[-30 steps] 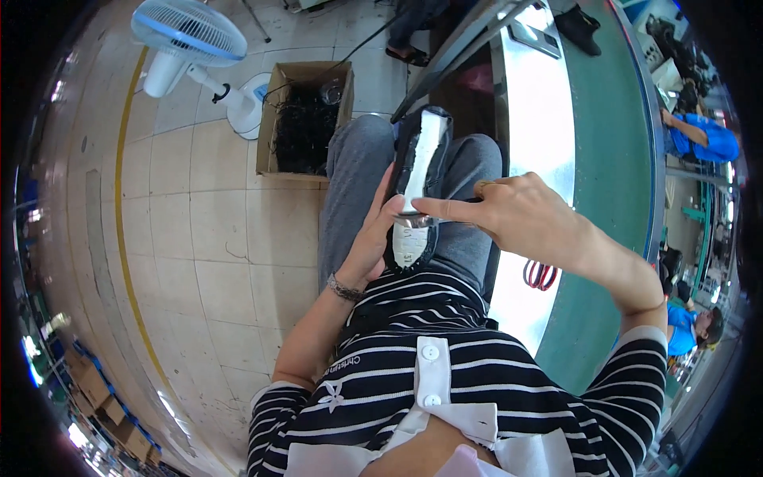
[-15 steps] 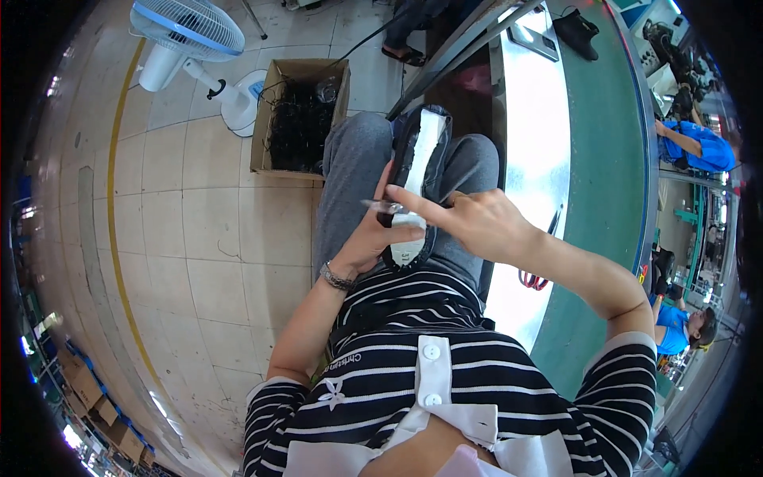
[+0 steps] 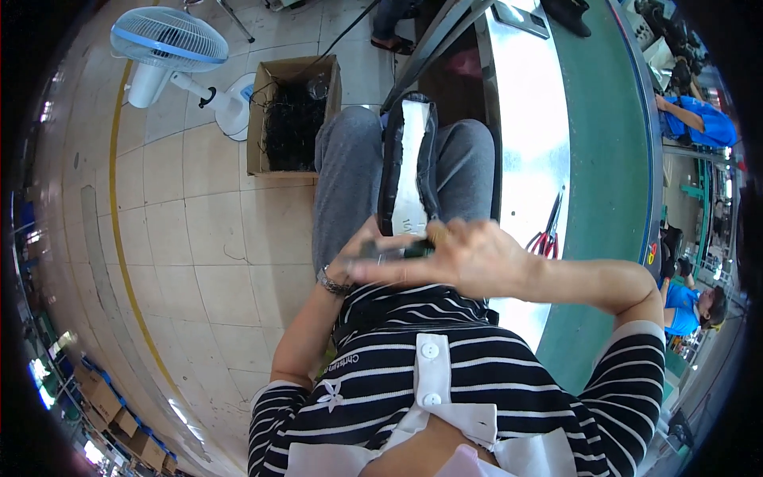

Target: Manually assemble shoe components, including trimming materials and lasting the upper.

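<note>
A black shoe upper (image 3: 431,167) with a white insole board (image 3: 410,167) lies bottom-up between my knees, its toe pointing away from me. My left hand (image 3: 362,250) is closed round its near end, most of the fingers hidden. Across that same end reaches my right hand (image 3: 477,258), its fingers bent and smeared by motion. Something dark and partly shiny (image 3: 397,254) shows blurred between the two hands; its kind cannot be made out.
Red-handled scissors (image 3: 545,241) lie on the metal bench edge (image 3: 524,143) at my right, beside a green belt (image 3: 600,199). At the left stand a cardboard box (image 3: 256,147) of black scraps and a fan (image 3: 171,40). Co-workers in blue (image 3: 699,121) sit across the belt.
My right hand has moved down toward my body, over the shoe's near end. More of the white board shows beyond the hands. The view has shifted slightly.
</note>
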Available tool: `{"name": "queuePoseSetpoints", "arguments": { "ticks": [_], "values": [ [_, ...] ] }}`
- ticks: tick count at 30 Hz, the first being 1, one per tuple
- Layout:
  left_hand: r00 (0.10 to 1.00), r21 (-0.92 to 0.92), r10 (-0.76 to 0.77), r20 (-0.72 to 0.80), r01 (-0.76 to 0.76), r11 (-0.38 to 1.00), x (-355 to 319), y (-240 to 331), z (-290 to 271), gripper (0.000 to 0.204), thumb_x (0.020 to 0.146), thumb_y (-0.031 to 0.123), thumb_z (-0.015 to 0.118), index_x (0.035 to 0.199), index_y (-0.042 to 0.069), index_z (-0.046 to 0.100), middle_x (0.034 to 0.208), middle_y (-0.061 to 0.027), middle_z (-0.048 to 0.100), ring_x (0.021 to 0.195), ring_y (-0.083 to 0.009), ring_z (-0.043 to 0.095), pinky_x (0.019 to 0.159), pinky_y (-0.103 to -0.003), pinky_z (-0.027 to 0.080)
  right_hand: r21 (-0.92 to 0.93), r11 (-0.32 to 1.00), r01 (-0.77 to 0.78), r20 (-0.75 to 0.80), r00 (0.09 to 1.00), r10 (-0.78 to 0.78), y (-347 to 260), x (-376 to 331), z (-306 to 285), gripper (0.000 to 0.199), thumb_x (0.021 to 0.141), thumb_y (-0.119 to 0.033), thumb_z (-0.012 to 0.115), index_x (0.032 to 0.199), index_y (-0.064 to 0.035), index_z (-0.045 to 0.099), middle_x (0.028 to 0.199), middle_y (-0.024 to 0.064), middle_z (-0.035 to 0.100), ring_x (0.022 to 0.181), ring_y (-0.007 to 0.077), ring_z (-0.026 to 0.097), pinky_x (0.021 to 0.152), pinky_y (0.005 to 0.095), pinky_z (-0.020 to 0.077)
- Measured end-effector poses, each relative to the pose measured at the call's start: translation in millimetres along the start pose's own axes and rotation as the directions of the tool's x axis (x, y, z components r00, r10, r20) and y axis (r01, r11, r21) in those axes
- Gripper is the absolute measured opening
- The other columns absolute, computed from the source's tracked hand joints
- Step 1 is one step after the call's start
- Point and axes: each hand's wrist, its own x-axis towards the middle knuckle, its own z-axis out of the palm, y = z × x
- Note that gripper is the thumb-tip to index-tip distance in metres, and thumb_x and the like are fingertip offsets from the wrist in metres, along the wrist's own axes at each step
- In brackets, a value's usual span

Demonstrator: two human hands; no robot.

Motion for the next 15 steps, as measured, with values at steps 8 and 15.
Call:
{"name": "queuePoseSetpoints", "arguments": {
  "ticks": [8, 15],
  "values": [
    [0.931, -0.079, -0.347, -0.116, 0.339, 0.937, 28, 50, -3, 0.034, 0.082, 0.011, 0.074, 0.112, -0.001, 0.063, 0.099, -0.0070, 0.069, 0.091, -0.0135, 0.064, 0.079, -0.028, 0.053, 0.002, 0.995, -0.099, 0.136, 0.986, 0.098, 9, -3, -1, 0.075, 0.099, -0.012, 0.045, 0.150, -0.0506, 0.006, 0.080, 0.0152, 0.060, 0.059, 0.0171, 0.063, 0.042, 0.0249, 0.0501],
    [0.885, -0.396, -0.459, 0.077, 0.450, 0.801, 39, 52, -9, 0.033, 0.084, 0.016, 0.075, 0.109, -0.001, 0.064, 0.100, -0.0069, 0.069, 0.090, -0.0137, 0.064, 0.081, -0.028, 0.053, 0.063, 0.986, -0.155, 0.032, 0.988, 0.153, 28, -8, 28, 0.075, 0.099, -0.015, 0.046, 0.147, -0.0566, 0.006, 0.089, 0.0228, 0.063, 0.060, 0.0218, 0.067, 0.043, 0.0260, 0.0516]
  ]
}}
